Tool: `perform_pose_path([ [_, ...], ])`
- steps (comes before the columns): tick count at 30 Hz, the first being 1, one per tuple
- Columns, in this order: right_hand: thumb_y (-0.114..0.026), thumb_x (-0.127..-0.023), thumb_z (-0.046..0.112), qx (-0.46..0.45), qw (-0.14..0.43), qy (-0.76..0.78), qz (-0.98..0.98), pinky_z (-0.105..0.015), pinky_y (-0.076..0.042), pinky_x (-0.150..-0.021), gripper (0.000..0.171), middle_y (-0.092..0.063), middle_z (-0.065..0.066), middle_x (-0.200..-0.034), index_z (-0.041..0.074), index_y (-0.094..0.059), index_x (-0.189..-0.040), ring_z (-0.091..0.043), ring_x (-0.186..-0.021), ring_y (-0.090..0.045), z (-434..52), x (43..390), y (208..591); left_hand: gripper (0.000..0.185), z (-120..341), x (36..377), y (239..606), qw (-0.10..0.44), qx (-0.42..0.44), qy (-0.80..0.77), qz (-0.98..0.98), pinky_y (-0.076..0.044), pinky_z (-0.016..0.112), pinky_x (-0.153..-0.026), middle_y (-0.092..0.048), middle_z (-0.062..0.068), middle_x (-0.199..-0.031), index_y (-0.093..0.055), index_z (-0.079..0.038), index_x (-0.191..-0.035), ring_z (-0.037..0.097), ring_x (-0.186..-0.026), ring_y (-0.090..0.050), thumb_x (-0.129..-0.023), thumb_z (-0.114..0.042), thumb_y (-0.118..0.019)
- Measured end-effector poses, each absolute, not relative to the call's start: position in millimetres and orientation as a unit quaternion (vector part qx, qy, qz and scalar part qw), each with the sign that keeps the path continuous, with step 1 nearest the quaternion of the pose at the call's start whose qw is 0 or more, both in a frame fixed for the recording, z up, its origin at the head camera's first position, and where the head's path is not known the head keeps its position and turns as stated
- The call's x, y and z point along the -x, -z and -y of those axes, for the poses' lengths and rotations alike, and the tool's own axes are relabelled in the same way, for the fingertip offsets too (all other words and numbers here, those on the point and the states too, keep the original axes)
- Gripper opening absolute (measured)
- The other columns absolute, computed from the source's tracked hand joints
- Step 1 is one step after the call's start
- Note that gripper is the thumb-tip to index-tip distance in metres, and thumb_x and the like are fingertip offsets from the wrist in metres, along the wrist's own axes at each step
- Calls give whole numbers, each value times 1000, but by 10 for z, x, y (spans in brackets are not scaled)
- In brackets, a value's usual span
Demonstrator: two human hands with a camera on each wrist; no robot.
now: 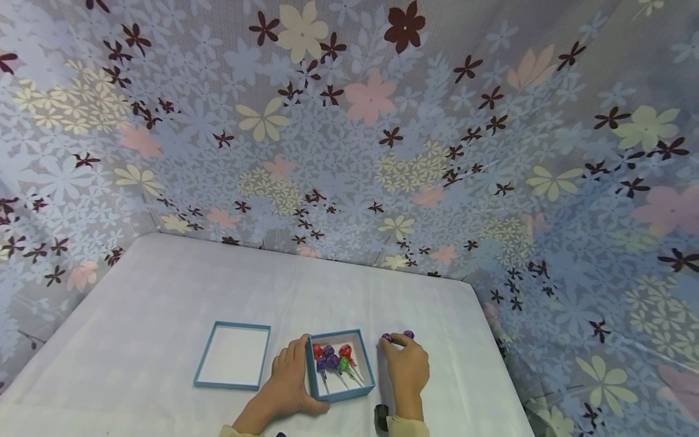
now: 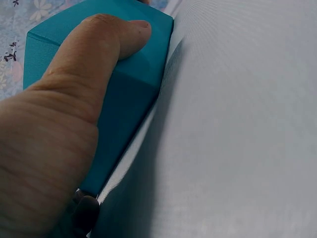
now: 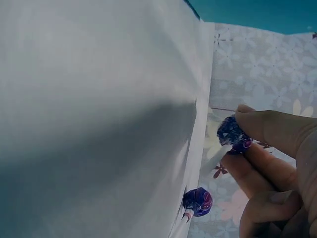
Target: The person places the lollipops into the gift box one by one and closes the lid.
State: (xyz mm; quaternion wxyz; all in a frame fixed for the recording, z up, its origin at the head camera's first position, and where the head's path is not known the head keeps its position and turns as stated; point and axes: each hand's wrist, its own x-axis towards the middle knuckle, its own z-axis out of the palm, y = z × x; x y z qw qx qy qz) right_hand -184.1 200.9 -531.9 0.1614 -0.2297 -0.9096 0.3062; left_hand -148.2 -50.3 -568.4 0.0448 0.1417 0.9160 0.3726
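A small square cardboard box [image 1: 341,391], teal outside and white inside, is held near the front edge of the table [image 1: 164,291] by the left hand [image 1: 286,379], the thumb curled along its smooth side wall. Inside it, round foil-wrapped lollipops [image 1: 332,359] are laid, their white sticks pointing toward the front edge. A purple lollipop [image 3: 232,133] is pinched by the right hand [image 1: 405,364] just right of the box; another purple one [image 3: 198,201] lies beside it. The shallow lid [image 1: 233,355] rests left of the box.
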Motion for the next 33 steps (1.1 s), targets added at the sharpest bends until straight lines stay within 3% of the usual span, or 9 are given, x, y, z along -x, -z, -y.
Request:
perform_pose_path([
  [8, -84, -79, 38, 212, 203, -306, 906, -32, -39, -45, 27, -77, -13, -89, 19, -82, -98, -22, -60, -59, -1926, 1817, 5233, 148, 486, 1505, 5675, 47, -136, -370, -918, -32, 61, -104, -36, 22, -147, -17, -2, -155, 36, -125, -38, -45, -69, -91],
  [17, -87, -77, 37, 196, 256, -307, 896, -35, -42, -48, 24, -78, -11, -90, 20, -83, -93, -29, -69, -68, -1906, 1798, 5164, 148, 480, 1509, 5666, 44, -135, -363, -921, -33, 60, -104, -36, 22, -147, -18, -2, -154, 36, -125, -38, -45, -69, -91],
  [28, -87, -76, 39, 199, 232, -308, 901, -29, -33, -44, 29, -78, -10, -88, 18, -82, -96, -16, -54, -50, -1811, 1714, 5174, 149, 498, 1472, 5666, 51, -135, -368, -918, -31, 62, -106, -36, 24, -147, -18, 0, -155, 37, -127, -38, -45, -69, -91],
  [33, -87, -75, 39, 198, 235, -314, 898, -29, -32, -43, 29, -78, -8, -88, 18, -82, -95, -14, -54, -49, -1771, 1674, 5141, 149, 495, 1479, 5686, 46, -140, -365, -919, -32, 62, -104, -36, 24, -147, -18, 0, -155, 37, -126, -39, -45, -71, -90],
])
